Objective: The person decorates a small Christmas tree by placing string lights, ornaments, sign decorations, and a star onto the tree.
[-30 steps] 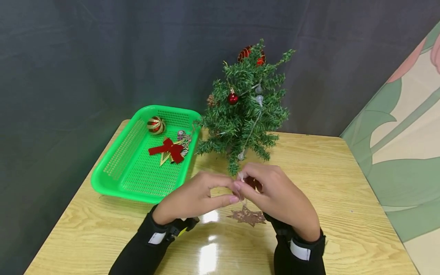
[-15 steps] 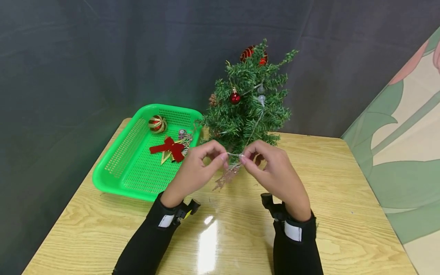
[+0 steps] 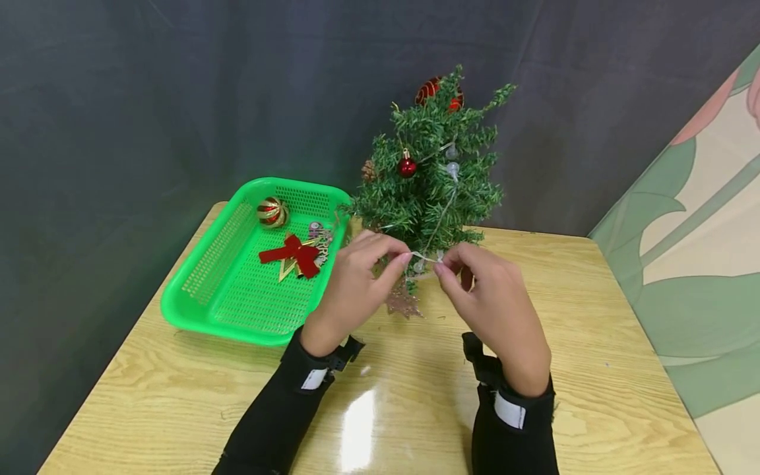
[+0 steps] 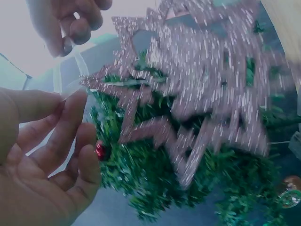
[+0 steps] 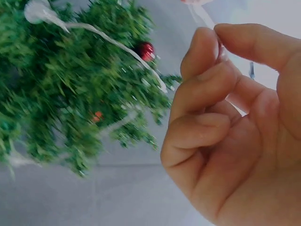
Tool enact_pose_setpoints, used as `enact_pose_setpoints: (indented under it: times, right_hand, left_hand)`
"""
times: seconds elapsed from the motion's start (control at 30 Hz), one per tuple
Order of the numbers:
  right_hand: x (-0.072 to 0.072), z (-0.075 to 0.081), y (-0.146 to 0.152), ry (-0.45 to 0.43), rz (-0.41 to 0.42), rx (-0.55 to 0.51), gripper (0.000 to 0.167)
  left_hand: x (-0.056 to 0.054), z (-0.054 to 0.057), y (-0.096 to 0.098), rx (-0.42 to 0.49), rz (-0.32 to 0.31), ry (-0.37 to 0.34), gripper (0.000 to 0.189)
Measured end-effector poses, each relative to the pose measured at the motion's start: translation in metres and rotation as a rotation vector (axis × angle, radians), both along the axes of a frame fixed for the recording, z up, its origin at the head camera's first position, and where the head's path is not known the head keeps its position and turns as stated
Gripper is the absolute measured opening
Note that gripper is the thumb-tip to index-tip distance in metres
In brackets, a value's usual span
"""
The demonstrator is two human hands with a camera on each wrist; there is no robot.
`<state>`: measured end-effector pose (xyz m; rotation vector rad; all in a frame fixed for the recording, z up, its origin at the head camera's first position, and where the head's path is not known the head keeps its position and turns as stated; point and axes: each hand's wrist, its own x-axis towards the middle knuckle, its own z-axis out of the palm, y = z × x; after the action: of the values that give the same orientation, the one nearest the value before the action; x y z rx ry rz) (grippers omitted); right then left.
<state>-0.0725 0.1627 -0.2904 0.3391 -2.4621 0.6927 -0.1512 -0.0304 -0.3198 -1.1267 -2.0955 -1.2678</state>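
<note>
A glittery rose-gold star ornament (image 3: 404, 303) hangs below the hands, close to the tree; in the left wrist view the star fills the upper right, blurred. Its thin white ribbon loop (image 3: 424, 257) is stretched between both hands. My left hand (image 3: 359, 280) pinches one end of the ribbon between thumb and index finger. The other end is pinched by my right hand (image 3: 495, 297), whose remaining fingers are curled in the right wrist view. Just beyond the fingertips stands the small green Christmas tree (image 3: 424, 204), with a red ball (image 3: 406, 166) and string lights on it.
A green plastic basket (image 3: 178, 310) stands left of the tree on the wooden table (image 3: 594, 343). Inside lie a red-and-gold ball (image 3: 272, 212), a red bow (image 3: 299, 254) and a gold star partly under it. A dark curtain (image 3: 178, 99) hangs behind.
Both hands have moved up and forward toward the tree, bringing the star ornament along. They have drawn apart, and the ribbon now spans the gap between them.
</note>
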Motion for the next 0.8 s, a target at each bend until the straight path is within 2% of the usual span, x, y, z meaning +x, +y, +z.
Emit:
enact_pose_setpoints:
  times: [0.07,0.17,0.3,0.47,0.63,0.8]
  right_hand:
    - [0.004,0.002,0.003,0.039,-0.033,-0.004,0.006]
    - [0.001,0.000,0.005,0.095,-0.082,-0.005,0.005]
    - [-0.016,-0.008,0.007,0.156,-0.144,0.018,0.009]
    - [-0.039,-0.021,0.011,0.174,-0.215,0.068,0.011]
    - [-0.047,-0.027,0.011,0.149,-0.227,0.079,0.011]
    - [-0.053,-0.031,0.012,0.184,-0.253,0.072,0.015]
  left_hand:
    - [0.002,0.002,0.006,-0.023,0.020,0.077,0.008]
    - [0.001,0.002,0.014,-0.034,0.065,0.149,0.008]
    - [-0.005,-0.002,0.023,-0.016,0.151,0.187,0.009]
    - [-0.015,-0.011,0.035,-0.026,0.263,0.255,0.011]
    - [-0.019,-0.017,0.042,-0.068,0.319,0.315,0.011]
    - [-0.023,-0.020,0.046,-0.117,0.373,0.370,0.012]
